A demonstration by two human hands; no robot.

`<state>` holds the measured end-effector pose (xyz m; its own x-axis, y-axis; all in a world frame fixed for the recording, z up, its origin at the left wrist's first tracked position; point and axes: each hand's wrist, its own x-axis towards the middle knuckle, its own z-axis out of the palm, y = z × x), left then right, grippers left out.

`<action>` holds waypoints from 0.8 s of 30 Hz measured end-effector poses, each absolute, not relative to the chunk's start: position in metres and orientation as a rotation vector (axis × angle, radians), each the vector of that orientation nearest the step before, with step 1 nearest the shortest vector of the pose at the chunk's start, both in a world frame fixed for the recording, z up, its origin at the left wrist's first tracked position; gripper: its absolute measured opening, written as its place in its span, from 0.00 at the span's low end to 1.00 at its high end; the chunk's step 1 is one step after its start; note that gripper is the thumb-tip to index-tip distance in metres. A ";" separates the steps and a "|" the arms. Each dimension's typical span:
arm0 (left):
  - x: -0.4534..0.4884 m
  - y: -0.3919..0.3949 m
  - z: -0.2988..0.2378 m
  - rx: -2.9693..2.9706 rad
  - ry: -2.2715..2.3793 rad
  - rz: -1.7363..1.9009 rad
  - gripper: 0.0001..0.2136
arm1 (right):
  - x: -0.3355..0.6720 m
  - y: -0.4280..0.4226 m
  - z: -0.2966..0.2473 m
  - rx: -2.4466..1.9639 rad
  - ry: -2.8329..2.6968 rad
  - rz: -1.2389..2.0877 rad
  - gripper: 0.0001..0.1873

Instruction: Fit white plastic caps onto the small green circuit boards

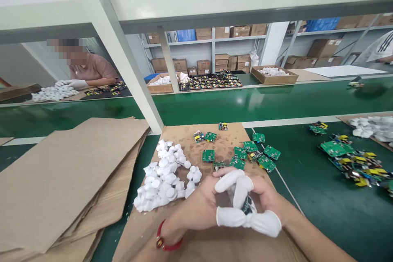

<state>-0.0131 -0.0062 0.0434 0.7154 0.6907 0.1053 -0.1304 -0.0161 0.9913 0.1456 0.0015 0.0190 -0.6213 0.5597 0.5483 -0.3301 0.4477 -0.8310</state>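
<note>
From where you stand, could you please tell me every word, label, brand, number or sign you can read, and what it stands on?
No text can be read anywhere.
Shelf boxes: pale labels or marks on some, too small to read.
Loose boards: any print is too small to read.
Board in the fingers: partly covered, nothing legible.

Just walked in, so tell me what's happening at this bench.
The person's left hand and right hand, several fingers in white covers, hold a partly hidden circuit board. A heap of white pieces lies to their left on cardboard, with loose green boards beyond. Across the green surface, a co-worker's gloved hands are at a similar heap.
</note>
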 end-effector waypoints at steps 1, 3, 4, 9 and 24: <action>-0.013 -0.006 0.044 1.470 0.506 0.686 0.13 | 0.145 0.001 0.019 -0.180 -1.838 1.293 0.09; -0.013 -0.006 0.046 1.469 0.526 0.656 0.12 | 0.145 0.001 0.019 -0.195 -1.826 1.311 0.10; -0.013 -0.006 0.046 1.454 0.532 0.646 0.11 | 0.145 0.000 0.018 -0.214 -1.810 1.331 0.10; -0.010 -0.007 0.045 1.416 0.557 0.663 0.10 | 0.147 0.002 0.016 -0.245 -1.777 1.400 0.12; -0.006 -0.007 0.028 1.245 0.527 0.741 0.13 | 0.150 0.001 0.011 -0.347 -1.783 1.308 0.13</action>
